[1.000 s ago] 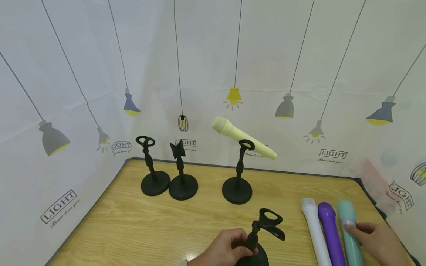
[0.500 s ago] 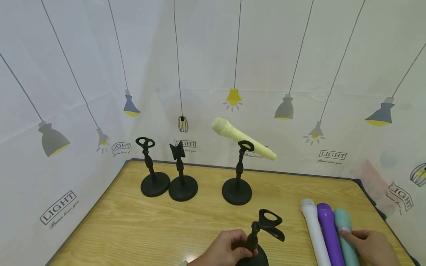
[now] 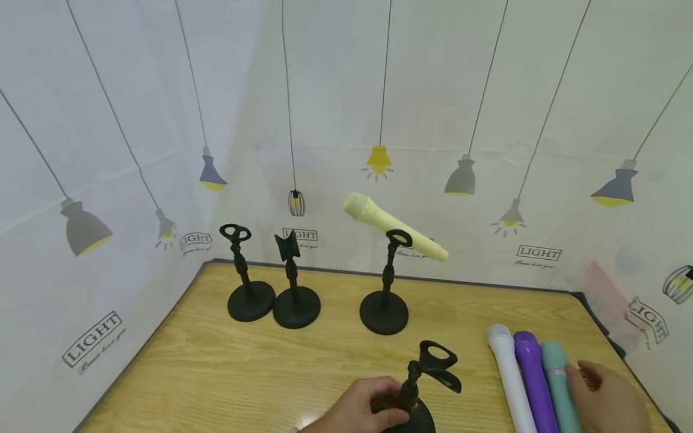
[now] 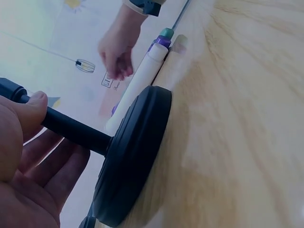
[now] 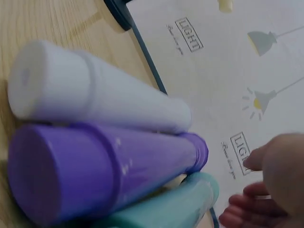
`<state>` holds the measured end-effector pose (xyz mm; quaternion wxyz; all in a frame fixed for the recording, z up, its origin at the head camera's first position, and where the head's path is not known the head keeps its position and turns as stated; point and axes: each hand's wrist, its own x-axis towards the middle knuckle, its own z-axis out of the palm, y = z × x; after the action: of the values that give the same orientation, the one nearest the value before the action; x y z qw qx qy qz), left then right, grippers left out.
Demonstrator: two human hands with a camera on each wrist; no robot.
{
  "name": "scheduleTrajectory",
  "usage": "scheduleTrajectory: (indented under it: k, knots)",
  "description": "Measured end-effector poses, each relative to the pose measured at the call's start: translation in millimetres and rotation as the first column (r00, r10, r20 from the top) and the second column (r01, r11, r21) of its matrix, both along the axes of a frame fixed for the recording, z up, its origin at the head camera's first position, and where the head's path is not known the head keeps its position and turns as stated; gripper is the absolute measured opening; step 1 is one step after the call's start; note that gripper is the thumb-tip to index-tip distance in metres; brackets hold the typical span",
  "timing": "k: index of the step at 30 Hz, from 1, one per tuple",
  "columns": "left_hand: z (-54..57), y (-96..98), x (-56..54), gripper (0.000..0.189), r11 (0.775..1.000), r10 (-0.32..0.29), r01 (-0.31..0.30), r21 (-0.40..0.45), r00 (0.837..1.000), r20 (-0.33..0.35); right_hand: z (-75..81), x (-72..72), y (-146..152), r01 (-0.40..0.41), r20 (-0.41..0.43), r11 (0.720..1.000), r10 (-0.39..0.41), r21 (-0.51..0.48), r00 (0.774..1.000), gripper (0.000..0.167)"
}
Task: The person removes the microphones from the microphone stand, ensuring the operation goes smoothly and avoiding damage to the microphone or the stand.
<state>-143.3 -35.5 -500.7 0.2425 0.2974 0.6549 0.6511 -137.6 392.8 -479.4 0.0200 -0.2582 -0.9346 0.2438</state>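
My left hand (image 3: 357, 406) grips the post of a black desktop microphone stand (image 3: 437, 364) near the front of the table. In the left wrist view, thumb and fingers lie around the post (image 4: 78, 130) above the round base (image 4: 135, 156). Over on the right, my right hand (image 3: 612, 397) hovers just beside a teal microphone (image 3: 563, 388), fingers loosely bent and holding nothing. The right wrist view shows its fingers (image 5: 251, 206) apart from the teal microphone (image 5: 166, 209). A purple microphone (image 3: 536, 379) and a white microphone (image 3: 509, 373) lie alongside, side by side.
Farther back, a black stand (image 3: 384, 313) bears a tilted pale yellow microphone (image 3: 373, 210). Two more black stands (image 3: 251, 300) stand at the back left, their bases close together. A lamp-printed sheet (image 3: 325, 90) hangs behind the wooden table (image 3: 216, 373).
My right hand has pushed the teal microphone left against the purple one, then let go of it and moved slightly off. My left hand stays on the stand.
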Motion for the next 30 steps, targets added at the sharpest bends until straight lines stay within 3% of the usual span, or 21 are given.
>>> scheduleTrajectory:
  k: [2, 4, 7, 9, 13, 19, 20, 22, 25, 26, 28, 30]
  knots:
    - [-0.4, -1.0, -0.4, 0.028, 1.000, 0.008, -0.008, -0.001, 1.000, 0.003, 4.3, 1.6, -11, -0.051, -0.138, 0.999, 0.053, 0.014, 0.989, 0.053]
    - [-0.9, -1.9, -0.9, 0.028, 1.000, 0.015, -0.015, -0.006, 1.000, 0.007, 6.4, 5.0, -24, -0.133, -0.269, 0.991, 0.136, 0.027, 0.953, 0.043]
    - [-1.2, -3.3, -1.6, 0.027, 1.000, 0.025, -0.024, -0.015, 1.000, 0.016, 5.5, 10.6, -49, -0.275, -0.432, 0.961, 0.253, 0.013, 0.866, 0.029]
    - [-0.9, -4.7, -1.9, 0.027, 0.999, 0.029, -0.029, -0.022, 0.999, 0.016, 5.4, 13.6, -68, -0.367, -0.501, 0.929, 0.295, -0.049, 0.814, 0.024]
    - [0.2, -6.9, -2.7, 0.025, 0.999, 0.041, -0.041, -0.035, 0.999, 0.001, 9.3, 18.6, -103, -0.519, -0.589, 0.838, 0.335, -0.171, 0.735, 0.021]
    - [-0.7, -5.9, -1.1, 0.025, 0.999, 0.029, -0.029, -0.023, 1.000, 0.002, 17.0, 27.0, -139, -0.653, -0.664, 0.701, 0.346, -0.285, 0.662, 0.023]
    - [-1.1, -5.6, -0.7, 0.026, 0.999, 0.025, -0.025, -0.020, 1.000, 0.006, 16.9, 27.5, -143, -0.685, -0.679, 0.668, 0.359, -0.293, 0.641, 0.025]
    - [-1.8, -5.2, -0.2, 0.028, 1.000, 0.019, -0.019, -0.017, 1.000, 0.007, 14.9, 27.0, -148, -0.763, -0.726, 0.579, 0.388, -0.288, 0.568, 0.029]
    - [-2.1, -4.2, 0.5, 0.028, 1.000, 0.021, -0.021, -0.018, 1.000, 0.005, 12.7, 27.7, -160, -0.837, -0.761, 0.483, 0.433, -0.258, 0.484, 0.036]
    - [-1.8, -3.7, 0.8, 0.028, 1.000, 0.022, -0.022, -0.016, 1.000, 0.005, 12.0, 27.8, -165, -0.850, -0.766, 0.460, 0.439, -0.257, 0.470, 0.038]
    - [-1.0, -2.6, 1.4, 0.028, 1.000, 0.025, -0.025, -0.012, 1.000, 0.004, 10.9, 29.6, -177, -0.848, -0.765, 0.449, 0.429, -0.281, 0.481, 0.038]
    - [0.0, -1.0, 1.5, 0.026, 0.999, 0.034, -0.034, -0.015, 0.999, -0.007, 8.8, 30.2, -188, -0.854, -0.779, 0.428, 0.410, -0.296, 0.475, 0.040]
